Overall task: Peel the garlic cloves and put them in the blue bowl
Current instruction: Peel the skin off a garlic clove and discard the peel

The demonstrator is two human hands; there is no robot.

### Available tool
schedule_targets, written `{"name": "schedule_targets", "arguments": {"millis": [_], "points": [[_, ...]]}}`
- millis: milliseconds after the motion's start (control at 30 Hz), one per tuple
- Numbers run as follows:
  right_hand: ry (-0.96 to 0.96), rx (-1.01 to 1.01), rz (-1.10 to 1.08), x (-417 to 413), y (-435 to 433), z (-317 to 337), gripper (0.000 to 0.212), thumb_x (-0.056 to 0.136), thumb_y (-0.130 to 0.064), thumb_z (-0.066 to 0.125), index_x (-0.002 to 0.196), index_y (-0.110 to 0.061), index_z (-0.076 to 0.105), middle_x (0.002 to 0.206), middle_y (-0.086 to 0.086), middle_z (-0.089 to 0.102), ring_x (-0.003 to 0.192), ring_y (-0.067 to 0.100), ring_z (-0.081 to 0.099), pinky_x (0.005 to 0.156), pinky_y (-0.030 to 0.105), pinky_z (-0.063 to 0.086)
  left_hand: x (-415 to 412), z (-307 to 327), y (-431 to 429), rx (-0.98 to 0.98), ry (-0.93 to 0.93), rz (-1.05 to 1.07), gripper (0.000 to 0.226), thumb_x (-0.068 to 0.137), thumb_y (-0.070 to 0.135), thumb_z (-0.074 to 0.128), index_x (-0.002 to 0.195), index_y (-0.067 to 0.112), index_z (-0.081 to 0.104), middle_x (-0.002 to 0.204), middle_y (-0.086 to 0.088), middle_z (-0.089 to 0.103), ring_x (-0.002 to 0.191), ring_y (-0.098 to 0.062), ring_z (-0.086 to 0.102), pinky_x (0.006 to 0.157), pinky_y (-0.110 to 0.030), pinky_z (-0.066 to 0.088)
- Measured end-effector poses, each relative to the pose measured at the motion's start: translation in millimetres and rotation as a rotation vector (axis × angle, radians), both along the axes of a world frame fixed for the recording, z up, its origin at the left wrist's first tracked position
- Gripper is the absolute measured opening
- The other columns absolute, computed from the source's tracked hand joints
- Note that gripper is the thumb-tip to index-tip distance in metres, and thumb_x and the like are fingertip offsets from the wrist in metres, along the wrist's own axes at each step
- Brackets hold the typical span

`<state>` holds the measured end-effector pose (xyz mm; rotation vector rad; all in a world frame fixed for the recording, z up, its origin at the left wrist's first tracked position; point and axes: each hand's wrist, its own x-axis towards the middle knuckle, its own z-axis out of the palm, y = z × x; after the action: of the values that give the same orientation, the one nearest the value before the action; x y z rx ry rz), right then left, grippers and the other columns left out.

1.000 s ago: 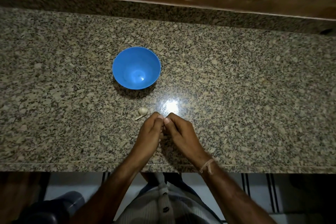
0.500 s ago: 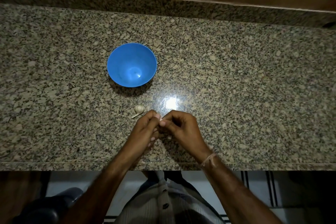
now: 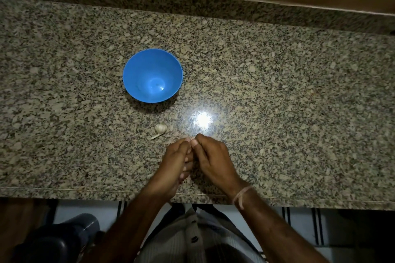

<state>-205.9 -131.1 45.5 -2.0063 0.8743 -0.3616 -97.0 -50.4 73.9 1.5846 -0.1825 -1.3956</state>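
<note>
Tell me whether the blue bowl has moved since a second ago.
No. The blue bowl keeps the same gap to the garlic bulb and the counter's front edge; only the camera view shifted.

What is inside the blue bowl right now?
The blue bowl shows only its bare floor and a glint. A garlic piece lies on the counter outside it. Anything between the left hand and right hand is covered.
</note>
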Motion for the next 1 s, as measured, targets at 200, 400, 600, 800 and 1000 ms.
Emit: {"name": "schedule_targets", "arguments": {"millis": [200, 400, 600, 800, 1000], "points": [[-0.061, 0.947, -0.217, 12.4, -17.8, 16.4, 0.042, 0.109, -0.020, 0.049, 0.067, -0.018, 0.052, 0.056, -0.003, 0.043, 0.050, 0.009, 0.036, 0.051, 0.025, 0.031, -2.8, -12.2, -6.7, -0.041, -0.661, -0.161, 0.037, 0.113, 0.028, 0.039, 0.089, 0.013, 0.063, 0.076, -0.002, 0.067, 0.069, -0.015, 0.064, 0.061, -0.031, 0.048], [0.053, 0.082, -0.036, 2.6, -18.7, -3.6, 0.037, 0.110, -0.031, 0.050, 0.077, -0.017, 0.055, 0.062, -0.008, 0.053, 0.056, 0.005, 0.048, 0.055, 0.020, 0.033, 7.1, -2.9, -24.0, 0.108, 0.238, 0.025, 0.039, 0.111, 0.027, 0.039, 0.072, 0.018, 0.041, 0.053, 0.005, 0.031, 0.040, -0.007, 0.026, 0.037, -0.020, 0.019], [0.009, 0.548, -0.180, 9.8, -26.4, -3.5, 0.047, 0.109, -0.022, 0.053, 0.063, -0.024, 0.053, 0.054, -0.016, 0.051, 0.056, 0.002, 0.045, 0.062, 0.028, 0.038, -2.0, -18.2, -22.8, -0.038, -0.572, -0.130, 0.043, 0.105, 0.040, 0.038, 0.070, 0.020, 0.051, 0.058, 0.010, 0.051, 0.054, -0.010, 0.048, 0.055, -0.033, 0.038], [-0.014, 0.237, -0.117, 13.2, -23.8, -4.0, 0.040, 0.109, -0.028, 0.050, 0.071, -0.016, 0.057, 0.060, -0.006, 0.057, 0.056, 0.011, 0.052, 0.056, 0.032, 0.041, -1.9, -12.4, -32.1, 0.008, -0.235, 0.047, 0.045, 0.111, 0.031, 0.039, 0.070, 0.017, 0.049, 0.052, 0.011, 0.048, 0.044, -0.005, 0.043, 0.043, -0.024, 0.032], [-0.004, 0.479, -0.179, 17.3, -31.0, -3.2, 0.044, 0.109, -0.022, 0.053, 0.065, -0.023, 0.050, 0.056, -0.012, 0.048, 0.053, 0.002, 0.043, 0.057, 0.025, 0.034, 2.6, -32.5, -24.8, -0.024, -0.651, -0.116, 0.043, 0.112, 0.037, 0.038, 0.088, 0.012, 0.064, 0.071, 0.005, 0.062, 0.064, -0.010, 0.059, 0.058, -0.032, 0.044]]}}
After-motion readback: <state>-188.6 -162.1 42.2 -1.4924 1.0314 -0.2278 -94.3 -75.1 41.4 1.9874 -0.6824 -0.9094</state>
